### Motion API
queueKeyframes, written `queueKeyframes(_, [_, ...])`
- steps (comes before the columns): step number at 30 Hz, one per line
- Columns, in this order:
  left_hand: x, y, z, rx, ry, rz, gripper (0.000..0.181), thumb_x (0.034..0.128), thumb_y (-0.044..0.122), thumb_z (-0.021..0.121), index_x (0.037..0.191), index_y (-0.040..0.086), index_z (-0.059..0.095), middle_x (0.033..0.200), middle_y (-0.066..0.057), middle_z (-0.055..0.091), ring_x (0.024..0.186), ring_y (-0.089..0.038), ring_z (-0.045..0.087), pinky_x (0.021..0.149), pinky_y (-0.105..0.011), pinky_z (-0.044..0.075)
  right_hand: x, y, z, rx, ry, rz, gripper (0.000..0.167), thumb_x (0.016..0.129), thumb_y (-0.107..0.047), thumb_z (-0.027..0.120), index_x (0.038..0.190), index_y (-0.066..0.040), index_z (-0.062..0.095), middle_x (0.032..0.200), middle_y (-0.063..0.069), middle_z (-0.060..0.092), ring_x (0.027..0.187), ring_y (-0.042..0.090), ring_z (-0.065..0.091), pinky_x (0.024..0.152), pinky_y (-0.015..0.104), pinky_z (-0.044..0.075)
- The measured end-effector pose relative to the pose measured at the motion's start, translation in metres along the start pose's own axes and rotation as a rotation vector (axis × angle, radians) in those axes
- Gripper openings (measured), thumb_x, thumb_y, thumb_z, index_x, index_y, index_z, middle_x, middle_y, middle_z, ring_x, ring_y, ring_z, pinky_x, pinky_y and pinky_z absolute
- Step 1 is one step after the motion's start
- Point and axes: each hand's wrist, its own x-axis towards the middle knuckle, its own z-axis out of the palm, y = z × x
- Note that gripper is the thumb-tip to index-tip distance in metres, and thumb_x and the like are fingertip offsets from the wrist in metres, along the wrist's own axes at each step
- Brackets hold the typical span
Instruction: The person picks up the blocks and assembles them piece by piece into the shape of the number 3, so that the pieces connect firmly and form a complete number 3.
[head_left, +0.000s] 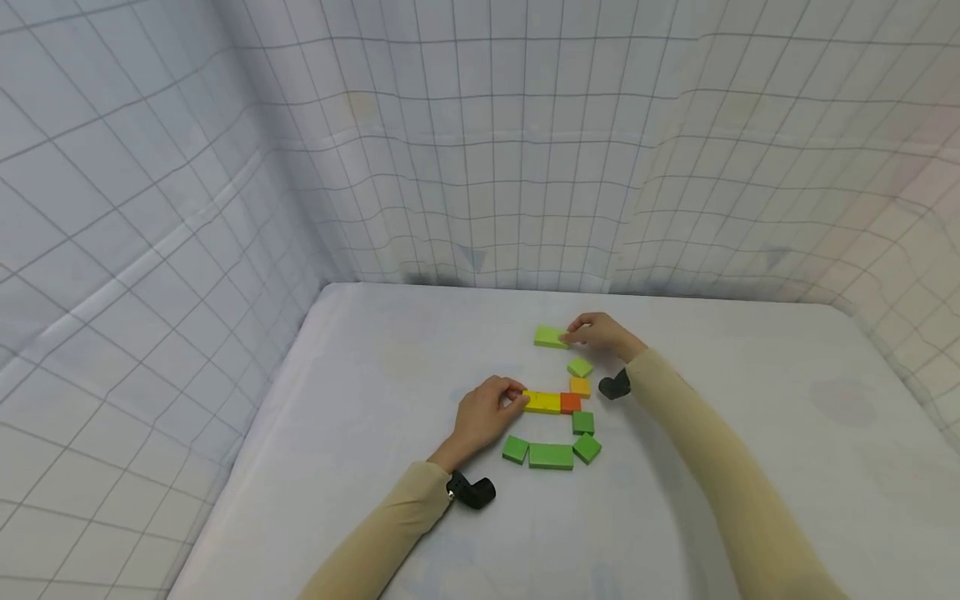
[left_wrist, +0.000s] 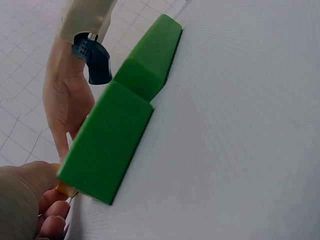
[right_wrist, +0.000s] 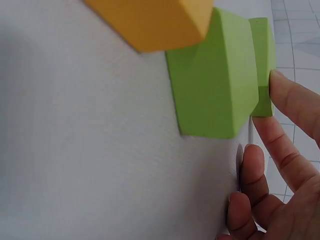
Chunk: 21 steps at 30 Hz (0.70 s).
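Note:
My left hand (head_left: 483,412) pinches the left end of a long yellow block (head_left: 542,402), whose right end meets a red-orange block (head_left: 570,403). In the left wrist view, only a sliver of the yellow block (left_wrist: 66,189) shows behind a green block (left_wrist: 105,142). Farther back, my right hand (head_left: 600,332) holds the right end of a long light green block (head_left: 550,337) between thumb and finger. The right wrist view shows that light green block (right_wrist: 262,65) behind a smaller light green block (right_wrist: 212,85), with the other fingers curled loosely near the table.
An orange block (head_left: 580,386) lies between the small light green block (head_left: 580,367) and the red-orange one. Nearer me, a green cube (head_left: 582,422), a turned green block (head_left: 587,448), a long green block (head_left: 551,456) and another green block (head_left: 515,449) form a curve on the white-covered table (head_left: 360,375).

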Motion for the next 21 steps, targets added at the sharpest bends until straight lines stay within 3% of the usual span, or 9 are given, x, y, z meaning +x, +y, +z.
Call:
queueKeyframes(5, [0.001,-0.001,0.001,0.011,0.004,-0.005,0.021,0.0909,0.034,0.063,0.103,0.017,0.070,0.084,0.010,0.056,0.062,-0.004,0.046,0.056,-0.022,0.037,-0.005,0.002,0.002,-0.030,-0.044,-0.024,0.037,0.084,-0.039,0.070,0.106,-0.010,0.062,0.119,0.012,0.052,0.105,0.027,0.041,0.092,0.044,0.030])
queueKeyframes(13, [0.001,-0.003,0.001,0.004,0.002,-0.006,0.021,0.0909,0.033,0.063,0.103,0.017,0.070,0.083,0.010,0.056,0.062,-0.004,0.046,0.056,-0.023,0.037,-0.009,0.010,0.002,-0.029,-0.079,-0.057,0.036,0.083,-0.042,0.071,0.102,-0.012,0.064,0.101,0.007,0.057,0.098,0.024,0.043,0.085,0.040,0.032])
queueKeyframes(21, [0.002,-0.001,0.002,0.007,0.004,-0.003,0.021,0.0908,0.032,0.063,0.102,0.017,0.070,0.083,0.009,0.056,0.062,-0.005,0.045,0.056,-0.022,0.036,-0.011,0.012,0.003,-0.052,-0.061,-0.056,0.037,0.082,-0.044,0.071,0.100,-0.012,0.063,0.102,0.006,0.056,0.098,0.024,0.043,0.084,0.040,0.032])
